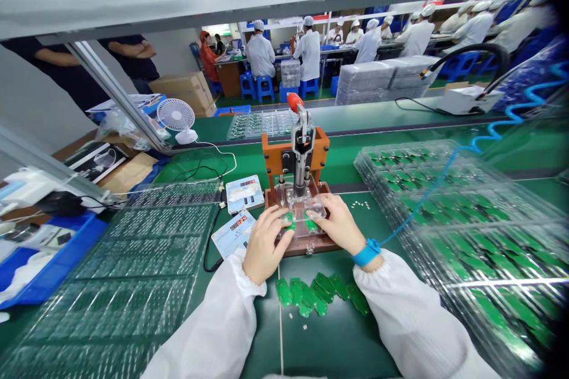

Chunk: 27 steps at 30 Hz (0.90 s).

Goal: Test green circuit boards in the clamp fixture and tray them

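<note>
"Green circuit boards (312, 224) are sitting side by side in the fixture (306, 246), right under the fingertips; are you seeing that too?"

"Yes; the left hand (265, 243) is reaching over the front, its fingers bending toward the left-hand board, its thumb standing apart; I cannot tell whether they are pinching anything."

"And the right hand (341, 224)?"

"It is lying at the right end of a clear plate (317, 208), its thumb pointing in near the right-hand board; whether those fingers are grasping the plate or just touching it, I cannot tell; a blue strap (367, 252) is circling that wrist."

"What is standing behind?"

"An orange frame (320, 151) is carrying a clamp (301, 142) with a red grip (294, 102); its rod is pointing down behind the fingers."

"Anything around them?"

"Loose boards (320, 293) are lying in a heap between the forearms; clear trays (444, 220) are holding more boards on the right; two digital displays (244, 192) are resting just left of the fixture, both showing red digits."
</note>
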Each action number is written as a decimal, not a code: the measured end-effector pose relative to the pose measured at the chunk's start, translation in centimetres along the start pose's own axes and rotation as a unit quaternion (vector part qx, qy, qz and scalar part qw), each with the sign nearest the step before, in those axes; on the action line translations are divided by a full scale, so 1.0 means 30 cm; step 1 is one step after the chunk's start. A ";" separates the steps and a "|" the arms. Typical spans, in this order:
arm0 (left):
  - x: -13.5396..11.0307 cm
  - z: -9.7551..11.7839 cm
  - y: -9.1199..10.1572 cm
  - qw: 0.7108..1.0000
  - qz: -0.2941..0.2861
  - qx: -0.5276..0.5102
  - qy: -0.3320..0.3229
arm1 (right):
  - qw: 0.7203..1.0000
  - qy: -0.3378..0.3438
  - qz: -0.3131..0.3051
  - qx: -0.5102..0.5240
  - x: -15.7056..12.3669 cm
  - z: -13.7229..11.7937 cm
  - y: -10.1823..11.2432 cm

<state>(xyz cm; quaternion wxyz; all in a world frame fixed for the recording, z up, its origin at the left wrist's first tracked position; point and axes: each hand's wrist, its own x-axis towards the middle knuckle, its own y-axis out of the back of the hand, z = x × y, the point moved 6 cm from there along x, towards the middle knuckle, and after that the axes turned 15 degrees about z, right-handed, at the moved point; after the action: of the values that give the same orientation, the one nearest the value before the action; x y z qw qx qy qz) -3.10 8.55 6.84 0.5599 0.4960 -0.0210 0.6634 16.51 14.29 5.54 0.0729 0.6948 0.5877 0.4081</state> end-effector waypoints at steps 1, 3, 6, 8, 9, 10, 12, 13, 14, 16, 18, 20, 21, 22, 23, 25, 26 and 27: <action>-0.001 -0.001 -0.002 1.000 0.003 0.004 0.000 | 1.000 0.003 -0.002 -0.005 0.000 -0.002 -0.001; -0.003 -0.001 -0.002 1.000 0.014 0.014 -0.004 | 1.000 0.008 -0.005 -0.013 0.000 -0.008 -0.003; -0.003 0.002 0.013 0.998 0.052 0.022 -0.013 | 1.000 0.012 -0.013 -0.023 0.001 -0.017 -0.001; 0.000 0.010 0.036 0.995 0.092 0.017 -0.016 | 0.999 0.013 -0.018 -0.028 0.002 -0.019 0.000; 0.002 0.016 0.049 0.993 0.113 0.013 -0.016 | 0.999 0.012 -0.020 -0.030 0.004 -0.018 0.001; 0.004 0.024 0.062 0.991 0.131 0.008 -0.016 | 0.999 0.012 -0.021 -0.031 0.004 -0.018 0.001; 0.005 0.046 0.082 0.988 0.153 -0.006 -0.022 | 0.999 0.010 -0.019 -0.033 0.003 -0.019 0.000; 0.005 0.060 0.086 0.987 0.157 -0.016 -0.031 | 0.999 0.009 -0.016 -0.033 0.001 -0.021 0.000; 0.004 0.077 0.087 0.987 0.155 -0.029 -0.042 | 0.999 0.007 -0.012 -0.032 -0.002 -0.024 0.001; -0.003 0.114 0.077 0.986 0.140 -0.058 -0.070 | 1.000 0.003 0.001 -0.025 -0.009 -0.031 0.009; -0.014 0.151 0.052 0.986 0.109 -0.080 -0.096 | 1.000 -0.005 0.022 -0.016 -0.009 -0.036 0.035; -0.031 0.188 0.014 0.986 0.059 -0.096 -0.126 | 0.998 -0.016 0.059 -0.007 0.006 -0.037 0.086; -0.042 0.204 -0.007 0.984 0.030 -0.106 -0.142 | 0.996 -0.022 0.083 -0.002 0.023 -0.039 0.119; -0.055 0.217 -0.029 0.980 0.001 -0.117 -0.158 | 0.994 -0.027 0.108 0.004 0.045 -0.043 0.156; -0.070 0.228 -0.049 0.976 -0.026 -0.129 -0.173 | 0.991 -0.030 0.131 0.009 0.073 -0.051 0.194; -0.100 0.233 -0.085 0.968 -0.070 -0.146 -0.193 | 0.984 -0.018 0.172 0.037 0.147 -0.087 0.262; -0.113 0.229 -0.100 0.965 -0.086 -0.150 -0.197 | 0.980 -0.001 0.189 0.056 0.193 -0.115 0.289; -0.125 0.223 -0.113 0.963 -0.098 -0.151 -0.199 | 0.975 0.023 0.205 0.080 0.242 -0.150 0.312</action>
<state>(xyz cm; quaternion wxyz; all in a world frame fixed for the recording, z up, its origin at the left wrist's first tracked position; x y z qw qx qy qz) 3.27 3.21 5.90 0.6747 0.5273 -0.1831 0.4828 20.49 16.18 17.42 -0.0819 0.7946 0.4651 0.3815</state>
